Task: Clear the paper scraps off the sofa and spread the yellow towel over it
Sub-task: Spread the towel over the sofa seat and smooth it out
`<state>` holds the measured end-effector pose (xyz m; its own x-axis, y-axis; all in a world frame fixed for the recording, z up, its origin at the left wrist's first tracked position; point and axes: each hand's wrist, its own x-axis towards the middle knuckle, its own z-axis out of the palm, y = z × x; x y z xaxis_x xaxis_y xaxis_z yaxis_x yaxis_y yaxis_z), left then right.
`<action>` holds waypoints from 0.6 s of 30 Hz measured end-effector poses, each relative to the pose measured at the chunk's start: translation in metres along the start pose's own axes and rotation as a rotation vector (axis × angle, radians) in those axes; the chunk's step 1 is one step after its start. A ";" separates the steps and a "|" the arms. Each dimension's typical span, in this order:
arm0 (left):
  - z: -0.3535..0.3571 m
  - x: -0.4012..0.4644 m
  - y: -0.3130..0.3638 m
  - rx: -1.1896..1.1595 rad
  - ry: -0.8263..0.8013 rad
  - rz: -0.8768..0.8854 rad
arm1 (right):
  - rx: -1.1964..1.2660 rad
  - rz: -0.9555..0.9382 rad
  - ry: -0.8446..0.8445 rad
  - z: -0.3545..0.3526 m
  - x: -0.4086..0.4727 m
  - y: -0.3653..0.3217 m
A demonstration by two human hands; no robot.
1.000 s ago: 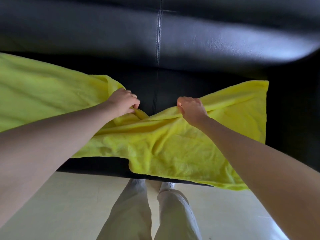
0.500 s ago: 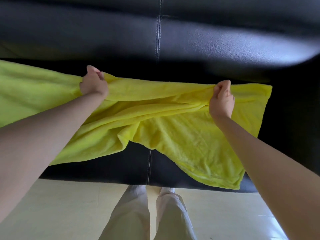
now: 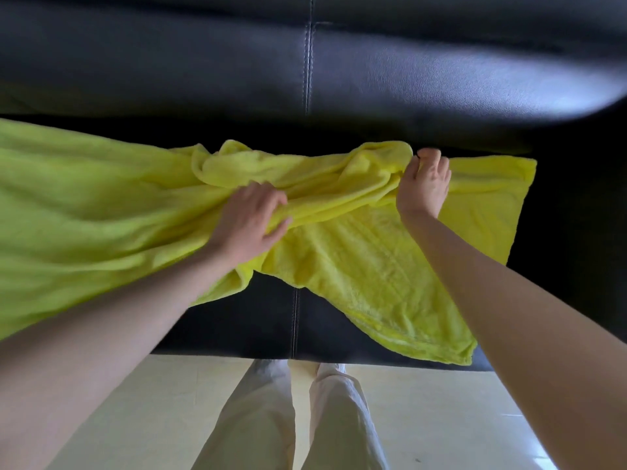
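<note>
The yellow towel (image 3: 373,266) lies across the seat of the black leather sofa (image 3: 373,72), bunched into folds along its far edge near the backrest. My left hand (image 3: 251,222) rests on the middle of the towel, fingers curled over a fold. My right hand (image 3: 424,184) grips the bunched far edge further right. The towel's right corner lies flat, and its near corner hangs over the seat's front edge. No paper scraps are visible.
A bare strip of the sofa seat (image 3: 271,320) shows in front of the towel, split by a seam. Pale tiled floor (image 3: 152,401) lies below, with my legs in light trousers (image 3: 271,418) standing against the sofa front.
The far edge was stretched taut between both hands and is now slack and bunched. My left hand let go of it and moved right and nearer, onto the towel's middle.
</note>
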<state>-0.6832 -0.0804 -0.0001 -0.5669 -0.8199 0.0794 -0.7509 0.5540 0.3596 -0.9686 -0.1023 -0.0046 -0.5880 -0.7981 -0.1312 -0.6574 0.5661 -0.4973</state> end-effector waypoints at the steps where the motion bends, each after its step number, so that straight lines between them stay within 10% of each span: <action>1: 0.008 -0.010 0.011 0.000 -0.101 0.100 | -0.033 0.048 -0.003 0.000 -0.008 0.007; 6: 0.043 -0.045 0.046 0.155 -0.472 0.207 | -0.176 0.282 -0.042 -0.006 -0.046 0.058; 13: 0.046 -0.035 0.068 0.085 -0.379 0.107 | -0.136 0.897 0.083 -0.038 -0.069 0.127; 18: 0.035 -0.038 0.098 -0.087 -0.359 0.114 | -0.056 0.819 -0.186 -0.070 -0.072 0.166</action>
<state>-0.7472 0.0102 -0.0008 -0.7392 -0.6427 -0.2014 -0.6534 0.6119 0.4456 -1.0679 0.0635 -0.0174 -0.8056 -0.1484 -0.5736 -0.0816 0.9867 -0.1407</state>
